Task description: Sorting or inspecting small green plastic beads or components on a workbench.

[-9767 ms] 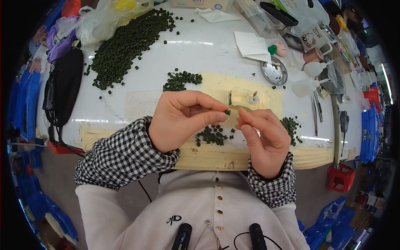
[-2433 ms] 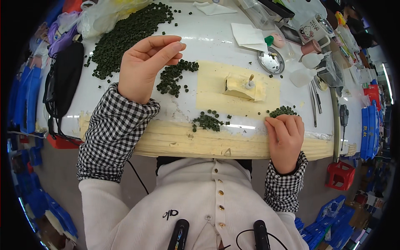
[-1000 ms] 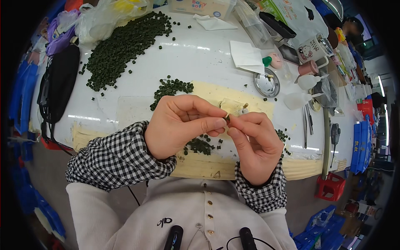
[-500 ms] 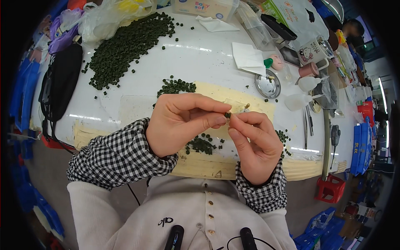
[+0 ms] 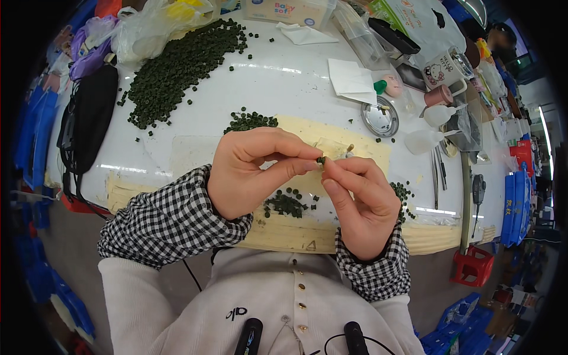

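Beads lie around your hands: a dark green heap [image 5: 177, 68] far left on the tabletop [image 5: 284, 83], a small cluster [image 5: 286, 204] beneath your wrists. Your left hand [image 5: 248, 171] and right hand [image 5: 361, 201] still pinch one green bead [image 5: 320, 160] between fingers above the yellow mat [image 5: 361, 148], unchanged from half a second ago.

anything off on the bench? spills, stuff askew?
Mostly loose beads. Beyond the big heap of dark green beads, strays lie scattered over the white table. Both hands pinch one bead above the smaller pile. Nothing looks damaged.
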Available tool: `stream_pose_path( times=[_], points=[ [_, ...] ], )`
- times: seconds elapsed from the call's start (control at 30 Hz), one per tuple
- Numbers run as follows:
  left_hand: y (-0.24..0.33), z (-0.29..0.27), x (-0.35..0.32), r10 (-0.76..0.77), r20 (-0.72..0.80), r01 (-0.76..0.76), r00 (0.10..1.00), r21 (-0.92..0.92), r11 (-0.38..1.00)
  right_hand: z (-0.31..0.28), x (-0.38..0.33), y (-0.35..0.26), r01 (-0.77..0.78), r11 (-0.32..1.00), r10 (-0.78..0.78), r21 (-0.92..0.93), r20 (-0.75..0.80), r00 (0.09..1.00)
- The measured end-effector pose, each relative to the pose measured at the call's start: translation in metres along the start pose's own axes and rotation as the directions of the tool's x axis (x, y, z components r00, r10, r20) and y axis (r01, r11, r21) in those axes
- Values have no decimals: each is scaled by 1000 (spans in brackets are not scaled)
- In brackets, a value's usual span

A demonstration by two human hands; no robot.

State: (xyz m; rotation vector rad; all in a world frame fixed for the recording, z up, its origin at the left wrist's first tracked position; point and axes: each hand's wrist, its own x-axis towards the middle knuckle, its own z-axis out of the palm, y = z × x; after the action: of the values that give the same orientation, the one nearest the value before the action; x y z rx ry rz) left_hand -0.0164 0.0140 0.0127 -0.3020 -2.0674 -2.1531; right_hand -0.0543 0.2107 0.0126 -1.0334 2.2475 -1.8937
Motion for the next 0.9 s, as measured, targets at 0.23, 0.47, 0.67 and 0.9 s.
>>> stream_pose_path(
  times=[0.23,0.47,0.67,0.9],
  points=[
    [1,-1,1,157,46,-164,986,235,958,-4,2,-1,55,994,-51,-95,47,998],
    [1,-3,3,106,73,-119,992,227,967,-6,2,-1,72,989,-66,-130,51,997],
    [-1,0,1,-6,28,4,1000,61,998,-4,3,0,84,991,-82,-103,18,996],
    [0,0,0,-20,25,19,999,15,1000,-4,3,-1,80,992,-78,-100,18,997]
  ],
)
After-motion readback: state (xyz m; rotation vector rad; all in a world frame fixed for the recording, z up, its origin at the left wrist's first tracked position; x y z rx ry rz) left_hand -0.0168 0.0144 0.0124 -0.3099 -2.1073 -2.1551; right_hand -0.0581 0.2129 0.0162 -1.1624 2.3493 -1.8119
